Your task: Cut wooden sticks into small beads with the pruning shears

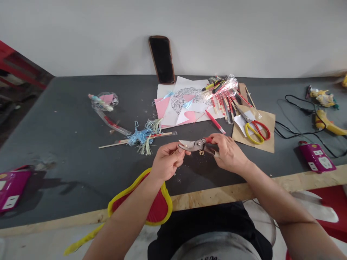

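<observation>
My right hand (231, 153) is wrapped round the red handles of a pair of pruning shears (200, 144), whose blades point left. At the blade tips, the fingers of my left hand (167, 159) are pinched together around something small and pale, mostly hidden. Several small light-coloured bits (201, 152) lie on the dark table just below the shears. Under my left forearm is a red fan-shaped piece with a fuzzy yellow border (167, 202), reaching over the table's front edge.
Blue and pale tassels (140, 136) lie with thin sticks left of my hands. Beyond are a dragon drawing (181, 101), a pink marker (215, 122), bundled sticks and scissors (255, 126). A phone (162, 59) leans on the wall. Purple power sockets (317, 157) and a yellow glue gun (329, 122) sit right.
</observation>
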Motion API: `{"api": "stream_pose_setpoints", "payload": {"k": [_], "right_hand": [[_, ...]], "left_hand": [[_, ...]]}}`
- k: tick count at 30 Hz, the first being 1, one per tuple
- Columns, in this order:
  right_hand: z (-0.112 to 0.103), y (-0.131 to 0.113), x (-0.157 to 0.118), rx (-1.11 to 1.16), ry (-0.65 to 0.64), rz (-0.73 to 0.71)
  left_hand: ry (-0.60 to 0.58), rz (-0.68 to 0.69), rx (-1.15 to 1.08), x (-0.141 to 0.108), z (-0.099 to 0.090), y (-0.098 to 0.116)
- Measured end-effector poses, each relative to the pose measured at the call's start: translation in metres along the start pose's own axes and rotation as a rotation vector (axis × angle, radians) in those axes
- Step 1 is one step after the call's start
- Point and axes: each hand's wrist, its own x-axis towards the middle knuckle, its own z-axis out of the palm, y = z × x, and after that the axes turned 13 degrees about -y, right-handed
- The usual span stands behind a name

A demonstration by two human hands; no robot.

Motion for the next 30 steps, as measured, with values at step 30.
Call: {"api": "stream_pose_setpoints", "payload": {"k": [30], "right_hand": [[-0.006,-0.009,0.004,-0.198,-0.190,0.137]], "left_hand": [[0.087,0.105,0.223,-0.002,-0.007,-0.014]]}}
